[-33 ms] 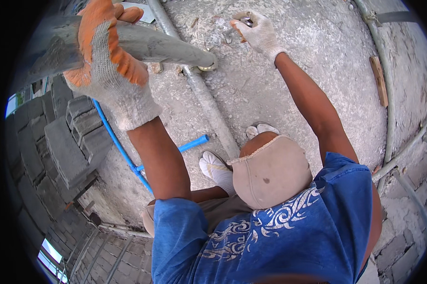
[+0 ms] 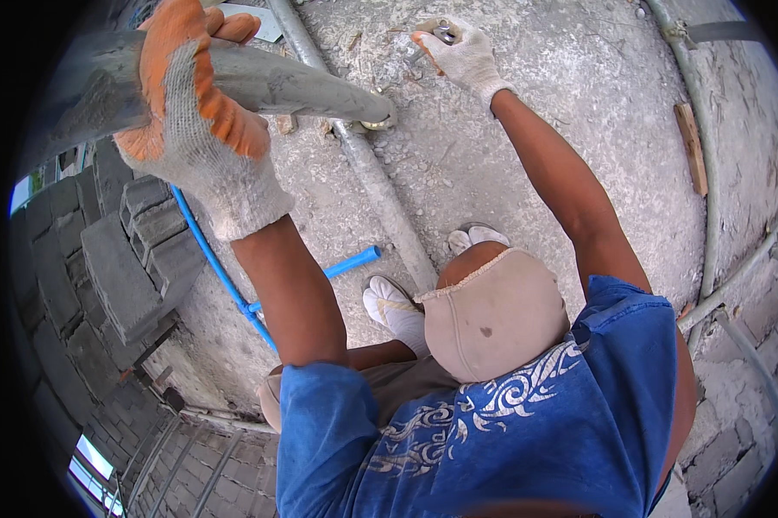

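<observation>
My left hand [image 2: 201, 129], in an off-white knit glove with orange coating, is wrapped around a thick grey pipe [image 2: 294, 85] at the upper left. The pipe's far end reaches a thinner pole [image 2: 380, 177] near a clamp-like metal fitting [image 2: 378, 123]. Farther out, my right hand [image 2: 465, 56], gloved the same way, is closed on a small shiny metal tool [image 2: 445, 33]. Fingers cover most of this tool, and its exact kind does not show. It is held over the rough concrete floor, apart from the pipe.
Blue plastic piping [image 2: 354, 262] lies left of my feet. Grey concrete blocks [image 2: 121, 268] are stacked at the left. Along the right side run a metal pole [image 2: 712, 233] and a wooden piece [image 2: 690, 148]. A pale flat sheet [image 2: 264, 22] lies behind the pipe.
My right hand has shifted slightly up and to the left, with the metal tool in it. The left hand keeps its hold on the pipe.
</observation>
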`<state>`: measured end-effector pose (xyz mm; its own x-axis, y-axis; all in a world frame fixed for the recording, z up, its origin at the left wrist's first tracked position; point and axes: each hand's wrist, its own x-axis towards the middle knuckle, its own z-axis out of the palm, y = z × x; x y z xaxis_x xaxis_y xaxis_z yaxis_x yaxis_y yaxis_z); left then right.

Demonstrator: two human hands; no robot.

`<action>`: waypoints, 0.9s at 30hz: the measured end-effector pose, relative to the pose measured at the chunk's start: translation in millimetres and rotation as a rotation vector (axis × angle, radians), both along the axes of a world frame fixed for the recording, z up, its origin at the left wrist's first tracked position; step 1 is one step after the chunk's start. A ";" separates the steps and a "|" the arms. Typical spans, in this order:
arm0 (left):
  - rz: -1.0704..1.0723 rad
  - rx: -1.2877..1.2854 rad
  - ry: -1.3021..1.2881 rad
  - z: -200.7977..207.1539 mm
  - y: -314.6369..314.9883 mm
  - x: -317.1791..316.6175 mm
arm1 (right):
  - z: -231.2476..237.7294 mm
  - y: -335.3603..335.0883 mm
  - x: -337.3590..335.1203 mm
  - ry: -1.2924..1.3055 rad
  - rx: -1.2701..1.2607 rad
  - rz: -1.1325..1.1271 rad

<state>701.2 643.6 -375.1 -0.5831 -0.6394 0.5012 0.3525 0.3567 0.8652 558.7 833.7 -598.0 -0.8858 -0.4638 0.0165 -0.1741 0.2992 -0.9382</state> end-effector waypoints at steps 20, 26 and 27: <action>-0.195 0.284 0.035 11.4 -6.7 25.7 | -115.4 -163.5 -109.4 0.852 0.423 0.457; -0.068 0.248 -0.036 27.6 14.0 27.8 | -111.3 -172.1 -107.9 0.769 0.374 0.499; -0.086 0.257 -0.037 29.1 15.4 26.7 | -106.8 -174.4 -106.4 0.741 0.376 0.514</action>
<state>727.9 658.9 -346.0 -0.6556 -0.6905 0.3057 0.3380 0.0937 0.9365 452.3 659.3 -704.7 -0.3985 -0.8797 0.2593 -0.8744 0.2791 -0.3969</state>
